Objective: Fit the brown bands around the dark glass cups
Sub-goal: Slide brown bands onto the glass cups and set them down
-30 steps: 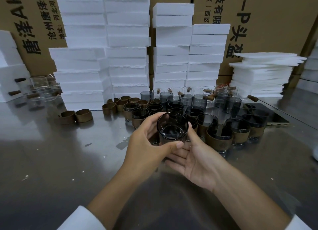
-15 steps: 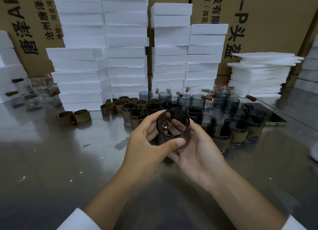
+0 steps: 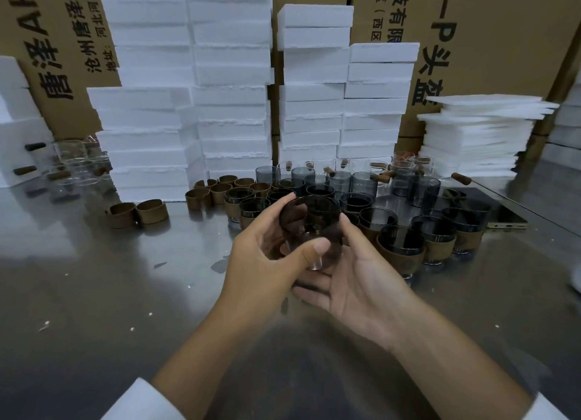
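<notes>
At the far left, clear glass cups with brown handles (image 3: 70, 168) stand on the shiny metal surface (image 3: 94, 293). Right of them, two loose brown bands (image 3: 136, 213) lie touching each other in front of tall stacks of white foam blocks (image 3: 188, 111). Further right, a cluster of empty brown bands (image 3: 220, 188) sits just beside banded dark cups (image 3: 251, 208).

In the middle, above the surface, the left hand (image 3: 264, 259) grips a dark glass cup (image 3: 309, 218) that is tilted with its mouth toward the camera. The thumb crosses the cup's near side and the fingers (image 3: 283, 201) curl over its far rim. The right hand (image 3: 358, 281) lies palm up under the cup, its fingers stretched fairly straight beneath the left hand and its thumb raised against the cup's right side.

Behind the hands stand bare grey glass cups (image 3: 341, 180). To the right more dark cups wearing brown bands (image 3: 401, 246) are packed close together. Beyond them are a dark flat phone (image 3: 506, 220), a stack of thin white foam sheets (image 3: 478, 136) and brown cardboard boxes with black print (image 3: 487, 42).
</notes>
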`<state>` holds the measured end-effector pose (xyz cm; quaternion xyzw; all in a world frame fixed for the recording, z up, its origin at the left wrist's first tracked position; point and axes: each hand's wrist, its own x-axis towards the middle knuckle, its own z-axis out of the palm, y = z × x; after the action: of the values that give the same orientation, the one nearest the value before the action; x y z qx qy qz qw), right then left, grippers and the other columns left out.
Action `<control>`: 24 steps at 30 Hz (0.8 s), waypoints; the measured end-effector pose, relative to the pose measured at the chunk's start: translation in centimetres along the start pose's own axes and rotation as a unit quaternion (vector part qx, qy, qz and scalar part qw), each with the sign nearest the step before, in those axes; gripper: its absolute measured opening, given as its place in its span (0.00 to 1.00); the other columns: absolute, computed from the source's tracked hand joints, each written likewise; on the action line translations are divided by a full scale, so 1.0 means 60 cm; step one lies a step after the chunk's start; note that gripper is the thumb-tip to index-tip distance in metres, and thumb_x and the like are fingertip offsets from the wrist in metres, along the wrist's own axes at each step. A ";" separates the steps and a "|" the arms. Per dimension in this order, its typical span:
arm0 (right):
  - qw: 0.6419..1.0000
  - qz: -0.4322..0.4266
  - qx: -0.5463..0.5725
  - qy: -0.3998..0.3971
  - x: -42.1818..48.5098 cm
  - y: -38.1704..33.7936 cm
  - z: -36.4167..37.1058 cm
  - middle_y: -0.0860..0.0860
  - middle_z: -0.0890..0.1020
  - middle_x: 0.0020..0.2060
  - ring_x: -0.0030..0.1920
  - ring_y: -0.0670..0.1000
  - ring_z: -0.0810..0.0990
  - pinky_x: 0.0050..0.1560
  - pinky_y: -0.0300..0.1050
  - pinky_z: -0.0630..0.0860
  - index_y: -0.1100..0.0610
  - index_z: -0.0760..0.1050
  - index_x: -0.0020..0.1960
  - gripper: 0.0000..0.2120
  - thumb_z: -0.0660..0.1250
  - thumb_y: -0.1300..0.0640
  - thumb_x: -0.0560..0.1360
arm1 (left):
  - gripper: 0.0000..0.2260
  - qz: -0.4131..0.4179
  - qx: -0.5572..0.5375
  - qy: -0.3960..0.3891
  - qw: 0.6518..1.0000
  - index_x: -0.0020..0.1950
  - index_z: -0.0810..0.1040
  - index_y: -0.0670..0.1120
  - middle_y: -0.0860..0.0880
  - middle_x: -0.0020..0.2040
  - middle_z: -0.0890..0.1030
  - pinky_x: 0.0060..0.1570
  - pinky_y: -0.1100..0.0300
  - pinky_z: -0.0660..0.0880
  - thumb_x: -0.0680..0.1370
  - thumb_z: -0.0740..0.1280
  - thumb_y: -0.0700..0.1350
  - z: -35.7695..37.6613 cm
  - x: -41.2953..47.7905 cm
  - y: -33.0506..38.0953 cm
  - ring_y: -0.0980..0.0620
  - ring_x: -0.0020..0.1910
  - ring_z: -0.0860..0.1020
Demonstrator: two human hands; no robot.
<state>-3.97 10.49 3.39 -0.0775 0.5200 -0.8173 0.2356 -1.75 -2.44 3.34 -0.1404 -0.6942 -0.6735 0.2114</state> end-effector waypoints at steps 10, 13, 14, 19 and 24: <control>0.970 -0.175 -0.166 0.031 -0.009 0.014 0.012 0.50 0.84 0.53 0.56 0.49 0.82 0.64 0.58 0.74 0.49 0.79 0.58 0.29 0.65 0.33 0.64 | 0.32 -0.104 -0.125 -0.016 0.987 0.64 0.77 0.44 0.46 0.55 0.84 0.60 0.56 0.76 0.63 0.74 0.57 0.001 0.003 -0.011 0.50 0.58 0.81; 0.970 -0.183 -0.157 0.018 -0.010 0.010 0.009 0.49 0.85 0.53 0.56 0.48 0.82 0.59 0.51 0.76 0.46 0.81 0.55 0.25 0.67 0.32 0.65 | 0.32 -0.120 -0.157 -0.033 0.980 0.63 0.77 0.40 0.41 0.55 0.83 0.54 0.54 0.79 0.66 0.74 0.58 0.001 0.004 -0.011 0.46 0.56 0.81; 0.971 -0.183 -0.152 0.016 -0.011 0.009 0.009 0.49 0.85 0.53 0.56 0.48 0.82 0.57 0.48 0.76 0.46 0.81 0.55 0.25 0.67 0.32 0.65 | 0.32 -0.122 -0.172 -0.041 0.977 0.62 0.78 0.40 0.41 0.55 0.83 0.51 0.56 0.79 0.66 0.74 0.59 0.001 0.005 -0.011 0.46 0.55 0.82; 0.978 -0.172 -0.118 -0.010 -0.011 0.003 0.004 0.53 0.84 0.54 0.57 0.50 0.82 0.64 0.50 0.73 0.53 0.81 0.58 0.25 0.64 0.38 0.69 | 0.31 -0.135 -0.223 -0.070 0.963 0.56 0.83 0.45 0.42 0.54 0.83 0.54 0.58 0.78 0.62 0.76 0.64 -0.006 0.010 -0.017 0.48 0.55 0.81; 0.979 -0.169 -0.116 -0.013 -0.008 0.002 0.001 0.52 0.84 0.55 0.58 0.50 0.81 0.66 0.55 0.72 0.52 0.81 0.58 0.25 0.65 0.36 0.70 | 0.32 -0.136 -0.248 -0.089 0.955 0.58 0.82 0.44 0.41 0.57 0.82 0.59 0.54 0.76 0.63 0.75 0.64 -0.007 0.011 -0.018 0.45 0.59 0.80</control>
<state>-3.47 10.61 3.38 -0.2015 0.5877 -0.7784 0.0903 -2.80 -2.96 2.68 -0.1518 -0.5336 -0.8319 0.0136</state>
